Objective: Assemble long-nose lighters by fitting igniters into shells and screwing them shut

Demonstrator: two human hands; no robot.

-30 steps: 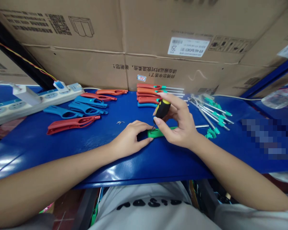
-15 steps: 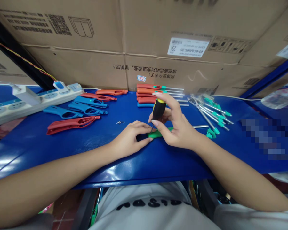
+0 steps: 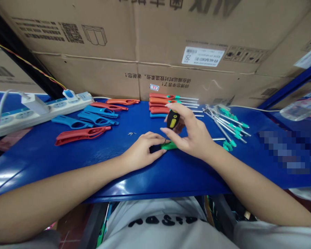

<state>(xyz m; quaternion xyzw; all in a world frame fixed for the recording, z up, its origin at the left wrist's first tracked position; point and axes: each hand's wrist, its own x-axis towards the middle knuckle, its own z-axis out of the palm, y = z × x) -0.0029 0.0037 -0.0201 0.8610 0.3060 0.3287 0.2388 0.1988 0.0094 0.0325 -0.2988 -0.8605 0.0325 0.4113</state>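
A green long-nosed lighter (image 3: 170, 145) lies on the blue table, its metal tube pointing right from under my right hand. My left hand (image 3: 144, 149) rests at its left end, thumb and fingers closed on the green handle. Above it, my right hand (image 3: 190, 129) grips a black and yellow screwdriver (image 3: 173, 119) between thumb and fingers. The screwdriver stands nearly upright, its thin shaft reaching down to the handle; the tip's exact contact is hidden. Several small screws (image 3: 132, 133) lie left of my left hand.
Red and blue handle shells (image 3: 83, 135) lie to the left beside a white power strip (image 3: 23, 116). Finished-looking lighters (image 3: 159, 100) line up at the back. Metal tubes with green ends (image 3: 226, 126) are heaped right. A large cardboard box (image 3: 106, 74) stands behind; a plastic bottle (image 3: 298, 109) lies far right.
The screwdriver handle has turned in my right hand, so its yellow marking now faces me. My left hand stays on the green lighter. The view has shifted slightly.
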